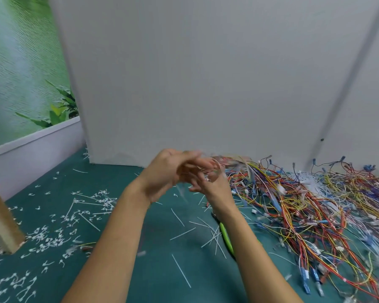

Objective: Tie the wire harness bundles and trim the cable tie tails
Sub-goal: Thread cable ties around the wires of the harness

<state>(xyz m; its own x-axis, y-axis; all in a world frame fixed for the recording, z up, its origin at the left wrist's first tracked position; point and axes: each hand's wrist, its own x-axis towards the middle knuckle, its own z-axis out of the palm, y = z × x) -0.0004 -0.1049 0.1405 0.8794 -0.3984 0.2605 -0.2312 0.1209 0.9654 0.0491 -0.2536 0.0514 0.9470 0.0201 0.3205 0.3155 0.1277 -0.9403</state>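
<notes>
Currently both hands are raised over the mat [158,265], motion-blurred. L hand [162,171] has fingers curled round a small bundle [209,168]. R hand [213,188] sits just under it; can't tell its grip. Wire pile [315,211] is to the right, cutters [226,236] by R forearm.

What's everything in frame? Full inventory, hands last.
Loose wire harnesses: one pile, multicoloured, right side.
Uncut cable ties: one bunch, white, atop pile, far side.
Cut tie tails: many, white, scattered left and centre.
Cutters: one, green handles, centre, partly hidden.
Mat: one, teal, underneath everything.
Partition: one, white, behind.
Wooden post: one, tan, left edge.
Plant poster: one, green, far left.
Wire bundle: one, blurred, between both grips.
Left grip, right grip: two, bare, raised mid-frame, holding the bundle.
</notes>
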